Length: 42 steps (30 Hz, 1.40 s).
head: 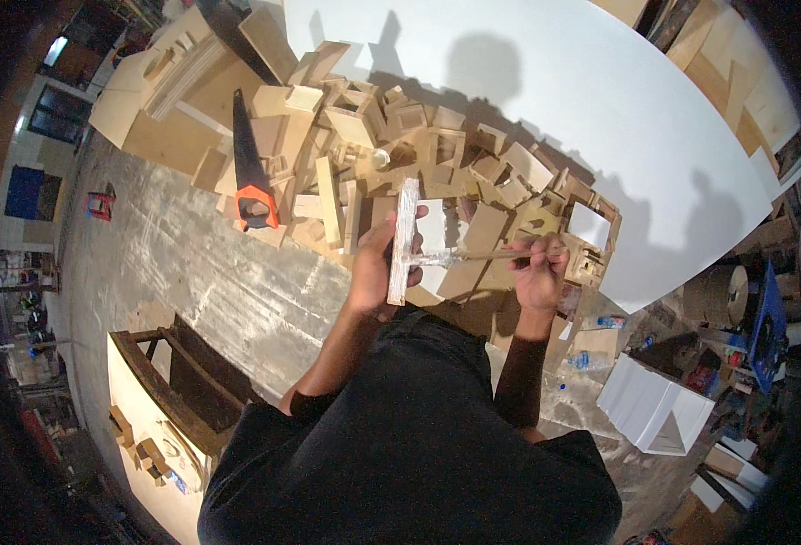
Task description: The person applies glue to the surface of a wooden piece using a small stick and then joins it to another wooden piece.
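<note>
My left hand [371, 262] grips a narrow wooden strip [402, 252], which stands lengthwise away from me. A whitish coating covers the strip's upper face. In the fingers of my right hand [538, 272] is a thin stick or brush [485, 255], pointing left. Its white-smeared end lies against the strip's right side; whether it has bristles I cannot tell. Beneath both hands spreads a pile of small plywood pieces and open wooden boxes [446, 146]. A white-smeared card or board piece [431, 228] lies just behind the strip.
A handsaw [249, 170] with an orange-and-black handle lies left of the pile. Behind rises a large white panel [564, 88]. A dark wooden frame [189, 375] stands lower left, and a white box [652, 402] sits right, near plastic bottles [584, 360] on the floor.
</note>
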### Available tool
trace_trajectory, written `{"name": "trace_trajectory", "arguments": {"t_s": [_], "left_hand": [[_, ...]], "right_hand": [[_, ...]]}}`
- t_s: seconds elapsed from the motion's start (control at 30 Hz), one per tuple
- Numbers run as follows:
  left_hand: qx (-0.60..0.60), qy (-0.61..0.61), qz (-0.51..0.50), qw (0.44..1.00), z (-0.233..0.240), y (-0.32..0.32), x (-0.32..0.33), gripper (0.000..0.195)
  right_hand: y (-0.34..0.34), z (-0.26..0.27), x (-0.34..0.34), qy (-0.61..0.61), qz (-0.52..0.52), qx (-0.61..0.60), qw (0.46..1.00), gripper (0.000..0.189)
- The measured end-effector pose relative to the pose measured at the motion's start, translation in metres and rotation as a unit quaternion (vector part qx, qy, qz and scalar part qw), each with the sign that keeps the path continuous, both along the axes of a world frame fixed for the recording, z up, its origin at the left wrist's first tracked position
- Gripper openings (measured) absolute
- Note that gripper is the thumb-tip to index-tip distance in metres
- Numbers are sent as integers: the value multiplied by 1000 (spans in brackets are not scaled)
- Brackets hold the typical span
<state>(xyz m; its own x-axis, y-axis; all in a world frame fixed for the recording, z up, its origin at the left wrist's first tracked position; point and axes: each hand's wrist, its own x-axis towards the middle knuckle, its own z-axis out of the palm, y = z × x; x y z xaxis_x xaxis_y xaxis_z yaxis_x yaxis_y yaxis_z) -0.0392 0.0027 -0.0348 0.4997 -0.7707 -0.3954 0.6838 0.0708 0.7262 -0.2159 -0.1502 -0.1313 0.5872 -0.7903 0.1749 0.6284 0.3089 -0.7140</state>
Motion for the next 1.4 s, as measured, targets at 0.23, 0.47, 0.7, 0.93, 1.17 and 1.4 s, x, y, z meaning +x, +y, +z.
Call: {"name": "trace_trajectory", "arguments": {"t_s": [0.23,0.47,0.7,0.93,1.17,1.4], "left_hand": [[21,39,-5,999,3,-13,-3,47],[16,0,12,1000,2,-18,-2,46],[8,24,-6,1000,-2,-21,1,45],[37,-10,18,999,-1,-33,4,44],[42,-9,-34,999,-5,-36,5,43],[44,-5,40,998,-9,-40,6,41]], "right_hand": [[-3,15,10,46,-60,25,997,17],[-7,4,-2,24,12,-10,1000,14],[-15,5,11,51,-70,40,995,18],[-15,8,1,-4,22,-8,1000,16],[-19,3,8,-7,-82,72,994,19],[-27,8,2,27,20,-11,999,19]]}}
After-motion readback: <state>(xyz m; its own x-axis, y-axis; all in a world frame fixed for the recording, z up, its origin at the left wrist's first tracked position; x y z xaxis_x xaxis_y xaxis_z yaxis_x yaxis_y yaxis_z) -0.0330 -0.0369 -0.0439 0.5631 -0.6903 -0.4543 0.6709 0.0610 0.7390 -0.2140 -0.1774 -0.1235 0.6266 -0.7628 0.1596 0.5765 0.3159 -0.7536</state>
